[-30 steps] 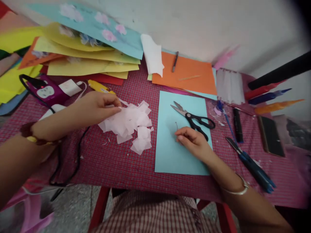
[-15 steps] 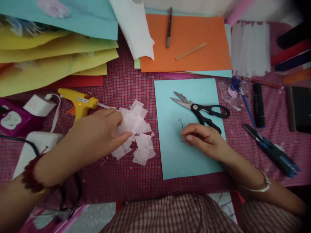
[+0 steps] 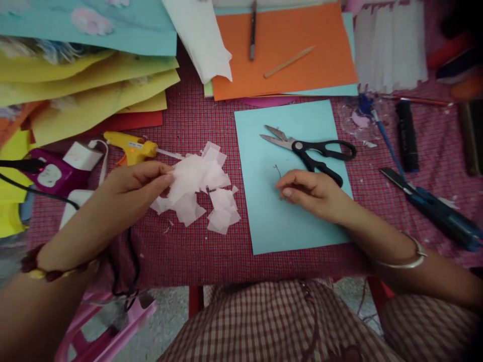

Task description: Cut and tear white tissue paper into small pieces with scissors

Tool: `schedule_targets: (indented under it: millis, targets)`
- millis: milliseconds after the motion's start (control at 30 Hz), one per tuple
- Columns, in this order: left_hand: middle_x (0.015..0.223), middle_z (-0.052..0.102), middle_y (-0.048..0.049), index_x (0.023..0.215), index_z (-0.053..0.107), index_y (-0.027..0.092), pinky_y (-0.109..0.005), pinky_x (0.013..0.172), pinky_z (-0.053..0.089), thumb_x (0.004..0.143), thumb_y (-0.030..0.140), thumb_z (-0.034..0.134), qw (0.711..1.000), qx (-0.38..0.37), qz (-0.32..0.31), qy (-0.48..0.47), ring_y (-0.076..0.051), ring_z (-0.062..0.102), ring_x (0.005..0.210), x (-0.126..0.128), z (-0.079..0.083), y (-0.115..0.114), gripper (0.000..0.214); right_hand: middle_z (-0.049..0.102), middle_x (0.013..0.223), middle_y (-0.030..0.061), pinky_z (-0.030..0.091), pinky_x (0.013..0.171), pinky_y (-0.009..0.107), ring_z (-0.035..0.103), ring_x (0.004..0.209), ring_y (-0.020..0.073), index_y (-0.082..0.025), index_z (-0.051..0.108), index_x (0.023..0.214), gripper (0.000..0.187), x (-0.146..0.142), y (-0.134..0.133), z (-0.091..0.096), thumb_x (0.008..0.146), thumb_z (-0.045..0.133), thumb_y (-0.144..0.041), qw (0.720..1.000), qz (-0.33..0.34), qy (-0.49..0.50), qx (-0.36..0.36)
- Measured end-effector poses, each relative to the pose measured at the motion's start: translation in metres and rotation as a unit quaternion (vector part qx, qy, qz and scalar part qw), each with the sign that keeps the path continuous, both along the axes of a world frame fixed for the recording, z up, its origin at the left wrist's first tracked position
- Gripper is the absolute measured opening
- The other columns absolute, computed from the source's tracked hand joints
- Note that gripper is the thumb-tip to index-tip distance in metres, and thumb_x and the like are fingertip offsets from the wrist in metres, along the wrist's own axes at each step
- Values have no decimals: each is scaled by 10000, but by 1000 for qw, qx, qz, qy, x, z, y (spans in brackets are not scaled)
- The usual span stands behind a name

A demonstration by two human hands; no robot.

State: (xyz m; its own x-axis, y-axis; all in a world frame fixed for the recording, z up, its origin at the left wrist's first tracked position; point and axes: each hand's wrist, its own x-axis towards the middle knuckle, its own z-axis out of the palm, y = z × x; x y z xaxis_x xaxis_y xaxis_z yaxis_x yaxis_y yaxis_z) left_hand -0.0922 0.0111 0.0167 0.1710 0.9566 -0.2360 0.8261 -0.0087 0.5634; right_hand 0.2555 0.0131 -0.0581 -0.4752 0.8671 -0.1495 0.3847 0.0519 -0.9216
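the two hands are well apart over a counter (image 3: 230, 264) spread with a checked red cloth. the left hand (image 3: 136, 193) has its thumb and forefinger drawn close at the left edge of a loose heap of pale paper pieces (image 3: 199, 173), so the heap lies just right of its fingertips; whether a piece is caught between them, i cannot tell. the right hand (image 3: 313, 193) is pinched on a thin bent wire (image 3: 278, 171), whose far end pokes out past the fingers.

beneath the right hand is a light blue sheet (image 3: 294, 231), and on it, just beyond the knuckles, lie black-handled scissors (image 3: 298, 146) with the blades a little parted, pointing leftward. the heap sits between the hands, nearer the left one.

just beyond the left hand is a yellow glue gun (image 3: 132, 147), a pale stick running from it to the heap; left of the gun are a white adapter (image 3: 83, 155) and a purple device (image 3: 56, 173). further beyond that hand, yellow sheets (image 3: 124, 98) are stacked.

to the right of the right hand lie a utility knife (image 3: 437, 208), a black marker (image 3: 407, 138) and a blue paintbrush (image 3: 390, 141). well beyond the same hand, an orange sheet (image 3: 320, 70) carries a dark pen (image 3: 252, 35) and a flat wooden stick (image 3: 290, 62).
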Motion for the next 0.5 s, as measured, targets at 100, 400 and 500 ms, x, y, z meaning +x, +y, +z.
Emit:
schedule_targets:
  millis: [100,400,500]
  targets:
    - [945,695,-106,1044,658,148,-364,720,494,884,338,460,988,71,-52,124,-241,629,798,-8,-7,-10,317,637,707,6,417,562,260,545,613,123,-200,674,913,147,-3,0,-2,851,628,-325,1000,2,8,10]
    - [1246,596,-153,1294,544,143,-438,987,474,928,292,452,964,168,-143,149,-293,588,1132,47,-16,-73,406,560,638,-27,377,585,270,483,588,105,-176,636,857,77,-13,1,-10,823,570,-154,996,9,14,87]
    - [1366,516,-147,1393,461,160,-425,1068,411,848,258,532,967,149,-176,110,-291,510,1263,63,-37,-61,559,570,662,-14,384,623,282,493,618,116,-165,619,861,98,-17,1,-13,825,535,-131,992,9,-12,127]
